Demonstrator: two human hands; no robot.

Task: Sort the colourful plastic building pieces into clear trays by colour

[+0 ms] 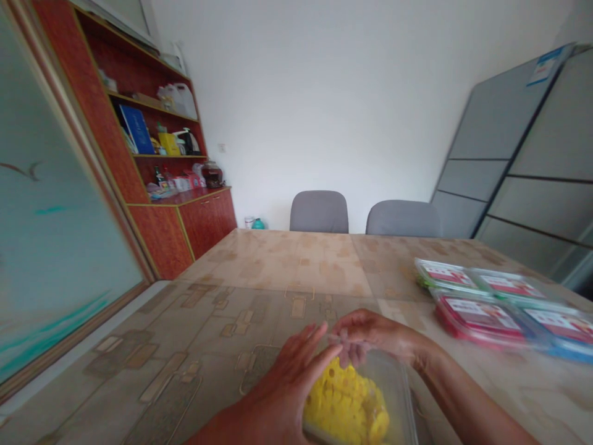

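In the head view, the left hand (pixel 296 383) and right hand (pixel 370 337) are held open, fingertips nearly meeting, gripping nothing. A clear tub (pixel 401 395) of yellow food (pixel 345 408) lies just beneath them, more under the right hand, its long axis unclear. Packs (pixel 482 306) are placed on the counter (pixel 278 266) to the tub's right.

Soft, even light fills the room, and the white wall (pixel 333 105) reads bright, with no hard shadows anywhere. A faint sheen lies on the far tabletop (pixel 287 266). My left hand (pixel 290 386) and right hand (pixel 370 334) smear with motion blur, as do the red-labelled packs (pixel 479 321). The wooden cabinet (pixel 162 235) leans, warped by lens distortion near the edge.
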